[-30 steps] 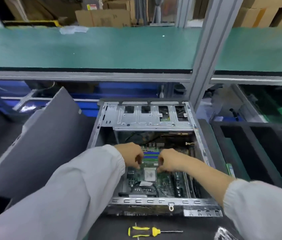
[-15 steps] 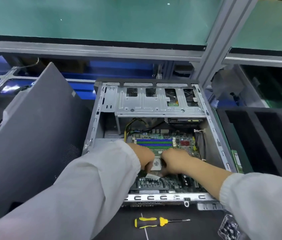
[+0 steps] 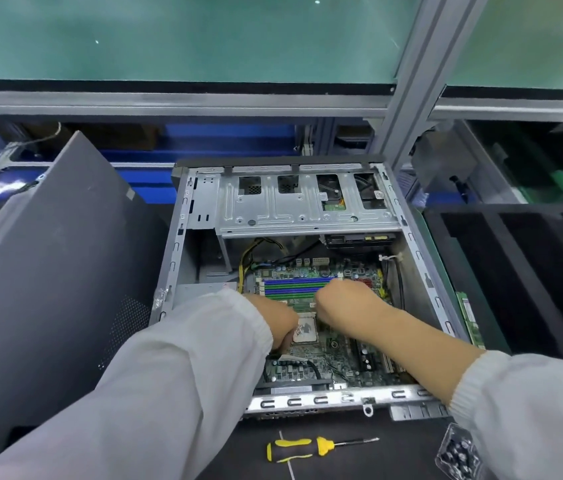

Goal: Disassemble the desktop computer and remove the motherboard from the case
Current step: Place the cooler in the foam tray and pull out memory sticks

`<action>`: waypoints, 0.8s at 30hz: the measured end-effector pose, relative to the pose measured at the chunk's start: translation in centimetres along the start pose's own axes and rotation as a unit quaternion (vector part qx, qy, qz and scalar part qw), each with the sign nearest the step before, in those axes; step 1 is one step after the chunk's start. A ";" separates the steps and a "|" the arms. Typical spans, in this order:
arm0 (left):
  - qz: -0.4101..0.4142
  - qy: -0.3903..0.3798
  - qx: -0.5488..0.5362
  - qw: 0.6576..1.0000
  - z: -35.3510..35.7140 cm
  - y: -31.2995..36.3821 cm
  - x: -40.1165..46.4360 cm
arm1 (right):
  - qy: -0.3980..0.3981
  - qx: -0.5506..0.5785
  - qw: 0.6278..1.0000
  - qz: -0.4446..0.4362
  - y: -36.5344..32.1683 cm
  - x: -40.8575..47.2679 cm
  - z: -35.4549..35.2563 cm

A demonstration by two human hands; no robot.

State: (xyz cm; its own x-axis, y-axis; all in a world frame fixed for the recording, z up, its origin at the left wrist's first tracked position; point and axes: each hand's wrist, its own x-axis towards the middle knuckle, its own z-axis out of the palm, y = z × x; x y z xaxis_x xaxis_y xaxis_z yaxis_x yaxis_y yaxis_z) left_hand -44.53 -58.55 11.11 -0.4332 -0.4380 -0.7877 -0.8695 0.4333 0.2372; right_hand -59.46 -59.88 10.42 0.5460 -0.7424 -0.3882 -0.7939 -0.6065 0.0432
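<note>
The motherboard (image 3: pixel 311 358) sits inside the open computer case (image 3: pixel 183 237). Both hands, left (image 3: pixel 275 322) and right (image 3: pixel 346 303), reach over it by the CPU (image 3: pixel 305 331); each grip cannot be told. A yellow-and-black screwdriver (image 3: pixel 307 449) lies on the tabletop (image 3: pixel 359 465) before the case; the removed side panel (image 3: pixel 55 271) leans on its left.

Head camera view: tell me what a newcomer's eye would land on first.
First, the open grey metal computer case at centre, with the green motherboard lying in its floor. Both bare hands are down on that board: the left hand and the right hand flank the square silver processor. Nearer the viewer, a yellow-and-black screwdriver lies on the dark mat in front of the case.
</note>
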 end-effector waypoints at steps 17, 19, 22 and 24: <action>0.006 0.038 0.011 0.999 0.4 0.7 0.3 | 0.017 -0.012 0.992 -0.122 -0.4 1.0 1.6; 0.001 0.044 0.021 0.999 0.5 0.6 0.2 | 0.027 -0.010 0.991 -0.129 -0.4 1.2 1.7; -0.012 0.051 0.020 0.998 0.7 0.7 0.2 | 0.041 0.011 0.988 -0.149 -0.5 1.2 2.0; -0.021 0.060 0.013 0.998 0.8 0.8 0.2 | 0.030 0.033 0.989 -0.143 -0.6 1.1 2.1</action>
State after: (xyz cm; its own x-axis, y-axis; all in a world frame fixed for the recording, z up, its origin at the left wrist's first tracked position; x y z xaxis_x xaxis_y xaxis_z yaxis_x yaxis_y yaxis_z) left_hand -45.12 -57.65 10.71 -0.4236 -0.5467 -0.7223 -0.8816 0.4319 0.1902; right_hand -58.92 -59.76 8.00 0.7644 -0.5595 -0.3203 -0.6190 -0.7759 -0.1220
